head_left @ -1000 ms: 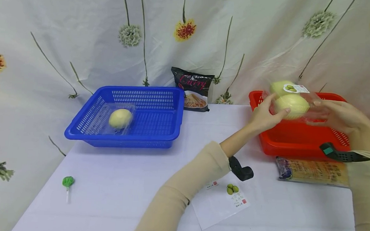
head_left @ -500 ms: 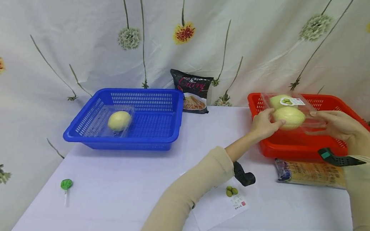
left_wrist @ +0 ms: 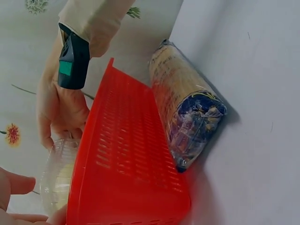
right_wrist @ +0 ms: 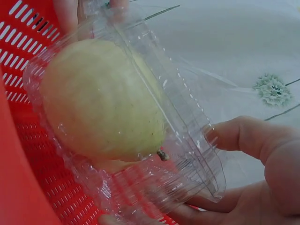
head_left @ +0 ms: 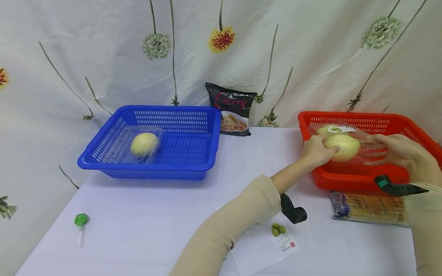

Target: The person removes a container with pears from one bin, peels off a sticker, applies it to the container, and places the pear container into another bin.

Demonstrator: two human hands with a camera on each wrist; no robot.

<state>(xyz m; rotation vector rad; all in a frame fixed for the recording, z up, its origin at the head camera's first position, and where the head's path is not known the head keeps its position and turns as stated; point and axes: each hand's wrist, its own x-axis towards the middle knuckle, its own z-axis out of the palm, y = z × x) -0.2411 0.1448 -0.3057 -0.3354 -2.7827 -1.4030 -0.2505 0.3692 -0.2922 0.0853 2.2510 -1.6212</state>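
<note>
A clear plastic clamshell box [right_wrist: 197, 145] with pale yellow melons [head_left: 342, 147] inside sits low within the red basket [head_left: 353, 178], tilted in the right wrist view. A label lies on its lid. My left hand [head_left: 316, 151] grips the box's left end, thumb over the near melon. At the other end my right hand [head_left: 402, 151] holds the edge, thumb on top and fingers beneath, as the right wrist view shows. One melon there has a short dark stem [right_wrist: 162, 154]. From the left wrist, the basket wall [left_wrist: 126, 159] hides most of the box.
A blue basket [head_left: 157, 167] at left holds another clear box with a pale melon [head_left: 144, 144]. Behind stands a black noodle packet [head_left: 230, 108]. A pasta packet [head_left: 371, 208] lies before the red basket. A green lollipop [head_left: 81, 219] and a printed sheet [head_left: 251, 260] lie nearer.
Both hands have lowered the clamshell box from above the red basket's rim down into it. The blue basket and the things on the table stay in place.
</note>
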